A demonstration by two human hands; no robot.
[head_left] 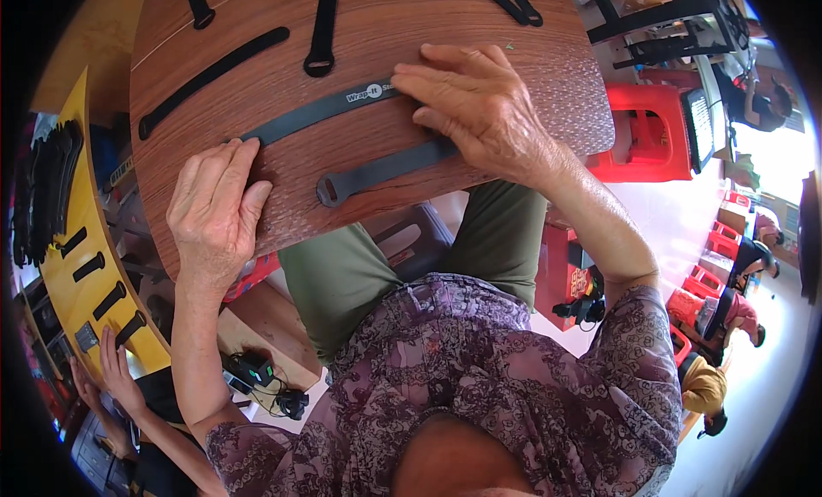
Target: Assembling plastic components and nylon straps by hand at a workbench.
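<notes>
A dark grey strap point(308, 113) with a white printed mark lies lengthwise on the brown wood-grain table point(282, 189). At its left end rests my left hand point(214, 206), fingers stretched out and thumb apart. Over the strap's right end spreads my right hand point(479, 112), palm down with extended fingers, hiding that end. Nearer to me lies a second grey strap point(390, 172) with a slotted end; its other end passes beneath my right hand. Farther off are a black strap point(214, 77) lying slantwise and another black strap point(324, 26) with a slotted end.
More black straps point(197, 5) lie at the table's far side. On the left, a yellow table point(86, 180) carries a pile of black straps point(50, 189), and a co-worker's hands point(120, 369) are beside it. A red stool point(638, 129) stands right of my table.
</notes>
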